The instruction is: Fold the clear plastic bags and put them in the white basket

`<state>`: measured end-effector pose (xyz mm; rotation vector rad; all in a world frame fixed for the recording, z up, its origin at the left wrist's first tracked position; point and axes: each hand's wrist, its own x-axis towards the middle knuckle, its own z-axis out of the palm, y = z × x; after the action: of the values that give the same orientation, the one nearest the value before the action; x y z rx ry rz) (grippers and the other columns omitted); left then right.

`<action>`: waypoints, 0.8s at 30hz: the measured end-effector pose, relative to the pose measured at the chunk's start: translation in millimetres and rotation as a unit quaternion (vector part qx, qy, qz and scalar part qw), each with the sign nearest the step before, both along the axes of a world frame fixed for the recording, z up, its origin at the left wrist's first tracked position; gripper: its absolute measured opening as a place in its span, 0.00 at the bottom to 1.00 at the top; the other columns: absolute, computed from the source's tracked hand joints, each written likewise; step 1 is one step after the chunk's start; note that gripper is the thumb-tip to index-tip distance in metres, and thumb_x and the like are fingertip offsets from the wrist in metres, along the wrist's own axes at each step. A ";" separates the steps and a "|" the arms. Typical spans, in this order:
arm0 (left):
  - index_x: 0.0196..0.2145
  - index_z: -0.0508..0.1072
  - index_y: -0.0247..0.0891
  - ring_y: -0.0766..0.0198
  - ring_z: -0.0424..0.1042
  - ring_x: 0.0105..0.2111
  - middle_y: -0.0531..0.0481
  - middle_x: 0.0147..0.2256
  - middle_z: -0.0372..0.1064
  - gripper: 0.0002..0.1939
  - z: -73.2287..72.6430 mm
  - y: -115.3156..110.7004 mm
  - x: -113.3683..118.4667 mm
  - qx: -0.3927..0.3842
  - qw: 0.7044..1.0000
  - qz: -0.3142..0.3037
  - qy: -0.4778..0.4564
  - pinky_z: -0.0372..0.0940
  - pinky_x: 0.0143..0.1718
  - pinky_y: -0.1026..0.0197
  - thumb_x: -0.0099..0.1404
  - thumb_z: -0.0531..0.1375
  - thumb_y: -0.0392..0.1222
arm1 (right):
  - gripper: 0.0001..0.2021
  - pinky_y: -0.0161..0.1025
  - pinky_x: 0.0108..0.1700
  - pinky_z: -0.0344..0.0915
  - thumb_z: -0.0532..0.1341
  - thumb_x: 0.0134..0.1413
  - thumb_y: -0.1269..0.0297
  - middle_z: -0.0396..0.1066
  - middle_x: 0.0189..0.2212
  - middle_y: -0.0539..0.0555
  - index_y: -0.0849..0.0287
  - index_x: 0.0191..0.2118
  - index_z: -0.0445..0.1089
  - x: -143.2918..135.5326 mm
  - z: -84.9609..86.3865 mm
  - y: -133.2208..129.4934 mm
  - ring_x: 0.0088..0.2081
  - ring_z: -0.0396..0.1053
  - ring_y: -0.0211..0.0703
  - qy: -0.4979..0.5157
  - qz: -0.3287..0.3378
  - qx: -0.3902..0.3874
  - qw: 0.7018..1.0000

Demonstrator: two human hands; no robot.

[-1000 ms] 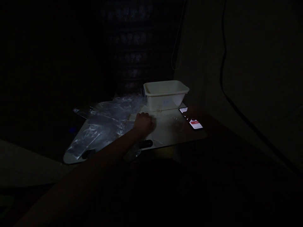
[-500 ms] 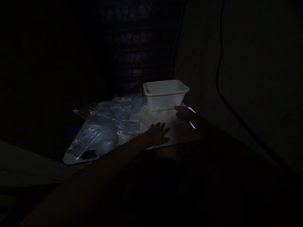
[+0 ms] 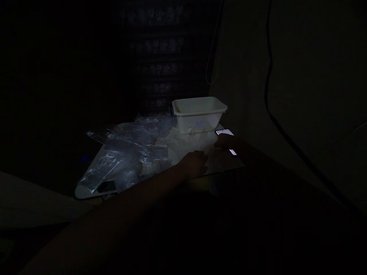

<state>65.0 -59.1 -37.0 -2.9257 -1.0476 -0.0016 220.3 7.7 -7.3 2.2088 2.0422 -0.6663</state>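
The view is very dark. My left hand (image 3: 195,164) is over the front part of a pale table (image 3: 232,162), its fingers curled in; whether something is between them is too dark to tell. My right hand (image 3: 225,141) lies over a phone with a lit screen (image 3: 224,131) at the table's right side, covering its middle. The fingers of that hand are hard to make out. Behind both hands stands a white rectangular tub (image 3: 197,122). Clear plastic bags (image 3: 123,152) are spread across the left half of the table.
A dark flat object (image 3: 106,186) lies at the table's front left corner. Behind the table is a dark slatted surface (image 3: 160,68). A thin cord loop (image 3: 210,82) hangs behind the tub, and a dark cable (image 3: 282,131) runs down the right wall.
My left hand's spread fingers have curled in. My right hand has shifted slightly down, and more of the phone's screen shows above it.
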 end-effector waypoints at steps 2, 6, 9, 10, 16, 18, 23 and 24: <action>0.39 0.60 0.34 0.57 0.60 0.38 0.42 0.38 0.59 0.16 0.1 -0.5 0.5 0.005 1.000 -0.003 0.003 0.57 0.35 0.57 0.56 0.47 0.47 | 0.06 0.33 0.21 0.57 0.57 0.38 0.71 0.59 0.09 0.51 0.63 0.16 0.64 1.5 1.8 -2.5 0.20 0.64 0.40 -0.025 -0.010 -0.009 1.000; 0.40 0.60 0.35 0.56 0.59 0.39 0.42 0.39 0.58 0.17 -2.5 1.2 -2.1 0.011 1.000 0.009 0.005 0.57 0.35 0.56 0.57 0.45 0.48 | 0.06 0.32 0.21 0.58 0.57 0.39 0.68 0.62 0.11 0.51 0.64 0.19 0.65 10.7 0.6 -4.3 0.18 0.64 0.37 -0.015 -0.020 -0.034 0.999; 0.40 0.59 0.36 0.56 0.58 0.40 0.42 0.40 0.57 0.17 -3.8 2.1 -3.4 0.010 1.000 0.016 0.007 0.56 0.35 0.55 0.57 0.45 0.48 | 0.08 0.32 0.20 0.57 0.55 0.41 0.65 0.61 0.10 0.50 0.65 0.20 0.66 13.7 -2.0 -5.2 0.16 0.62 0.35 0.020 -0.026 -0.091 0.995; 0.40 0.59 0.36 0.56 0.58 0.40 0.42 0.41 0.57 0.17 -3.8 2.0 -3.5 0.008 1.000 0.018 0.009 0.56 0.35 0.55 0.57 0.45 0.48 | 0.09 0.31 0.20 0.57 0.55 0.41 0.65 0.61 0.10 0.49 0.65 0.20 0.66 13.0 -2.6 -5.5 0.16 0.62 0.35 0.024 -0.021 -0.101 0.994; 0.41 0.59 0.35 0.56 0.58 0.40 0.42 0.40 0.57 0.17 -1.9 0.8 -3.4 0.002 1.000 0.018 0.015 0.56 0.35 0.56 0.57 0.45 0.48 | 0.06 0.32 0.20 0.57 0.55 0.41 0.68 0.60 0.09 0.49 0.65 0.20 0.66 1.2 -1.8 -5.6 0.16 0.61 0.35 -0.004 0.011 -0.077 0.997; 0.41 0.60 0.35 0.56 0.58 0.40 0.42 0.40 0.57 0.18 -1.6 0.6 -3.4 0.003 1.000 0.015 0.014 0.56 0.34 0.56 0.57 0.44 0.48 | 0.07 0.32 0.20 0.58 0.55 0.41 0.69 0.61 0.10 0.49 0.65 0.21 0.66 0.1 -1.0 -5.5 0.16 0.62 0.34 0.028 -0.002 -0.080 0.996; 0.49 0.53 0.40 0.55 0.56 0.42 0.43 0.44 0.55 0.23 -3.8 0.0 -2.4 -0.006 1.000 0.016 0.006 0.55 0.36 0.55 0.57 0.44 0.50 | 0.07 0.31 0.20 0.60 0.56 0.41 0.66 0.63 0.12 0.50 0.66 0.25 0.66 6.2 -0.3 -5.8 0.15 0.63 0.33 0.114 -0.052 -0.063 0.990; 0.49 0.53 0.42 0.54 0.56 0.43 0.44 0.45 0.55 0.23 -4.6 -0.2 -2.2 -0.006 1.000 0.014 0.007 0.54 0.37 0.54 0.57 0.44 0.51 | 0.07 0.31 0.20 0.60 0.57 0.41 0.65 0.63 0.11 0.50 0.66 0.25 0.66 7.3 -0.5 -6.0 0.15 0.63 0.33 0.117 -0.055 -0.058 0.990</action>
<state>62.8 -59.3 -41.6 -2.9174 -1.0897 0.0250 227.6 1.7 -7.7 2.2833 1.9311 -1.0723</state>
